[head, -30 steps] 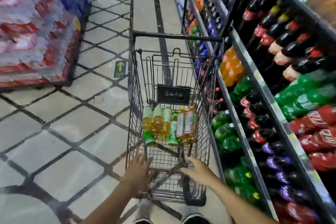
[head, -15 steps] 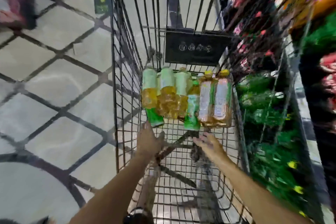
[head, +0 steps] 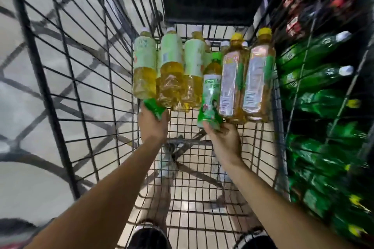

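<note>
**A:** Where are your grips right now?

**B:** Mid-frame, inside the shopping cart [head: 60, 87]. My left grip [head: 153, 127] is curled round the near end of a green-ended bottle [head: 154, 108], which lies tucked under the pale-labelled tea bottles [head: 172, 66].

**A:** And the other one?

**B:** My right grip [head: 224, 139] clasps the bottom of a green-labelled bottle [head: 210, 95]. That bottle lies against two yellow-capped bottles [head: 232, 79] on its right. Green soda bottles [head: 315, 79] fill the shelf at the right edge.
</note>
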A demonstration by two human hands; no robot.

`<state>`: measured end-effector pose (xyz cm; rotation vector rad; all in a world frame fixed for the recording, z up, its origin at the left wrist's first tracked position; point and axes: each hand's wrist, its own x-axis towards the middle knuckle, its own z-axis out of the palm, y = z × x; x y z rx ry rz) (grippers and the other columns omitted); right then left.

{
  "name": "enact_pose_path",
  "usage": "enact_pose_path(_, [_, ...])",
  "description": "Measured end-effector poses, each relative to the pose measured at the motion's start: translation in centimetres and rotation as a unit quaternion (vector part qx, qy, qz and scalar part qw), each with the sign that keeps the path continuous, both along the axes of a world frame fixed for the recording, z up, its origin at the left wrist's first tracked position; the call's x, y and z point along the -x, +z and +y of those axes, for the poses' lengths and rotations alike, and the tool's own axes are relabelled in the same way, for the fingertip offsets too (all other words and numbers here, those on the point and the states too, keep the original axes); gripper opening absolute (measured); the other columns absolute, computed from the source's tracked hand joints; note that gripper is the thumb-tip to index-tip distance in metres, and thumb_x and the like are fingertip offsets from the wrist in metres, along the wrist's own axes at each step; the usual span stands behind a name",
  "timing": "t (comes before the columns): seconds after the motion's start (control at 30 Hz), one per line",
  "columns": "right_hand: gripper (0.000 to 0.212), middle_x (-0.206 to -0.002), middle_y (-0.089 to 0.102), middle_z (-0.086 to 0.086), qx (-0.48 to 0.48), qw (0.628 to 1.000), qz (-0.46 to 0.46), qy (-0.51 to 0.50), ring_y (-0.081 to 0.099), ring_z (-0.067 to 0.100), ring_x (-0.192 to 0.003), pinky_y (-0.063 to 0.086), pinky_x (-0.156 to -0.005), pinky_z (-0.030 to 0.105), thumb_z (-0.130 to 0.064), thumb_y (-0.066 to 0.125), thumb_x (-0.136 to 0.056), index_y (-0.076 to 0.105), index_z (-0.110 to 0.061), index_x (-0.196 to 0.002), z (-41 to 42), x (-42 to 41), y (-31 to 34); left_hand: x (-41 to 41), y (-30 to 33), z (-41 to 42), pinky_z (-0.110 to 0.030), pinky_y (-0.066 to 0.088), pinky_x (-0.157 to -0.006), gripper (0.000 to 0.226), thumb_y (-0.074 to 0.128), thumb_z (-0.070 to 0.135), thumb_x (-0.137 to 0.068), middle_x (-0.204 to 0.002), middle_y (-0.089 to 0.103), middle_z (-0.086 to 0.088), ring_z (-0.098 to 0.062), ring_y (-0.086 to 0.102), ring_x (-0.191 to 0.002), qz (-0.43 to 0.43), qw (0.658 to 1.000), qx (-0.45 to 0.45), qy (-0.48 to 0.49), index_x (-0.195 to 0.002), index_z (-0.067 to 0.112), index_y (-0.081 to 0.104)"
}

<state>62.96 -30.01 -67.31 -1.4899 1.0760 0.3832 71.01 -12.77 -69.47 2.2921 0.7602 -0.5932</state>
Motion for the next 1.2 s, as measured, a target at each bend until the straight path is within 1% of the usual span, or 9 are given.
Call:
enact_pose_path(0.07, [0.043, -0.1, 0.073, -0.001, -0.004, 1.0, 0.002, -0.011, 0.07, 0.0, -0.084, 0.053, -0.076, 0.021, -0.018, 0.084, -0.081, 0.059, -0.004, -0.113, 0.2, 0.7, 0.2, 0.2, 0.5, 0.4, -0.042, 0.05, -0.094, 0.06, 0.071, 0.025, -0.093, -0.125, 0.061, -0.019, -0.035, 0.061, -0.113, 0.003, 1.0, -0.014, -0.022, -0.141, 0.006, 0.043])
enact_pose_path(0.27, [0.044, -0.096, 0.072, -0.004, -0.007, 1.0, 0.0, 0.02, 0.07, -0.008, -0.075, 0.054, -0.066, 0.011, -0.013, 0.084, -0.079, 0.053, -0.006, -0.11, 0.7, 4.3, 2.2, 1.4, 1.8, 1.4, -0.053, 0.055, -0.093, 0.062, 0.064, 0.044, -0.094, -0.126, 0.06, -0.014, -0.035, 0.063, -0.111, 0.034, 0.997, -0.019, -0.062, -0.141, 0.015, 0.038])
enact_pose_path(0.37, [0.046, -0.103, 0.074, -0.008, -0.004, 0.999, 0.017, 0.052, 0.071, -0.003, -0.088, 0.057, -0.079, 0.022, -0.031, 0.086, -0.077, 0.057, -0.023, -0.113, 0.9, 6.6, 2.3, 2.9, 2.5, 0.8, -0.055, 0.056, -0.089, 0.058, 0.067, 0.041, -0.093, -0.122, 0.06, -0.015, -0.035, 0.062, -0.109, 0.037, 0.997, -0.037, -0.059, -0.137, 0.012, 0.042])
enact_pose_path(0.53, [0.051, -0.102, 0.075, -0.013, 0.003, 0.991, 0.074, 0.113, 0.071, 0.004, -0.095, 0.059, -0.085, 0.034, -0.048, 0.085, -0.073, 0.064, -0.026, -0.115, 0.8, 9.6, 2.9, 9.8, 3.4, 0.3, -0.055, 0.053, -0.092, 0.063, 0.075, 0.031, -0.088, -0.12, 0.054, -0.021, -0.04, 0.055, -0.113, 0.084, 0.996, -0.006, -0.037, -0.135, 0.003, 0.044])
enact_pose_path(0.73, [0.069, -0.101, 0.059, -0.012, 0.121, 0.954, 0.162, 0.22, 0.062, 0.008, -0.089, 0.058, -0.066, 0.034, -0.074, 0.079, -0.053, 0.055, -0.033, -0.103, 1.1, 12.4, 1.8, 14.8, 4.4, 1.1, -0.052, 0.05, -0.099, 0.079, 0.08, 0.022, -0.083, -0.127, 0.047, -0.017, -0.035, 0.049, -0.118, 0.124, 0.991, -0.018, -0.053, -0.146, 0.006, 0.036])
enact_pose_path(0.87, [0.072, -0.106, 0.055, -0.005, 0.172, 0.921, 0.219, 0.273, 0.055, 0.011, -0.091, 0.049, -0.064, 0.027, -0.061, 0.088, -0.057, 0.054, -0.023, -0.108, 1.2, 14.0, 1.1, 15.2, 4.5, 1.0, -0.051, 0.047, -0.102, 0.086, 0.081, 0.025, -0.083, -0.133, 0.043, -0.021, -0.038, 0.046, -0.122, 0.162, 0.985, -0.011, -0.061, -0.149, 0.003, 0.029])
enact_pose_path(1.0, [0.082, -0.123, 0.048, -0.002, 0.163, 0.916, 0.205, 0.304, 0.047, 0.018, -0.115, 0.042, -0.079, 0.029, -0.058, 0.085, -0.066, 0.046, -0.022, -0.129, 1.3, 13.9, 0.6, 14.4, 4.2, 0.4, -0.056, 0.045, -0.107, 0.092, 0.078, 0.036, -0.086, -0.14, 0.039, -0.022, -0.04, 0.044, -0.129, 0.162, 0.985, -0.006, -0.053, -0.153, 0.004, 0.023])
enact_pose_path(1.1, [0.073, -0.122, 0.046, -0.003, 0.119, 0.944, 0.145, 0.273, 0.048, 0.015, -0.11, 0.044, -0.072, 0.019, -0.06, 0.07, -0.083, 0.046, -0.019, -0.137, 1.2, 12.1, 0.3, 13.4, 3.9, 0.2, -0.06, 0.042, -0.11, 0.077, 0.058, 0.048, -0.098, -0.153, 0.033, -0.02, -0.04, 0.036, -0.141, 0.133, 0.991, 0.022, -0.014, -0.156, 0.012, 0.024])
enact_pose_path(1.2, [0.055, -0.132, 0.056, 0.002, 0.029, 0.979, 0.11, 0.168, 0.061, 0.016, -0.104, 0.047, -0.063, 0.016, -0.052, 0.052, -0.098, 0.046, -0.021, -0.142, 1.0, 9.6, -0.3, 12.1, 3.5, 0.2, -0.054, 0.048, -0.107, 0.061, 0.058, 0.037, -0.101, -0.145, 0.044, -0.016, -0.034, 0.047, -0.134, 0.113, 0.99, 0.077, 0.027, -0.151, 0.012, 0.035])
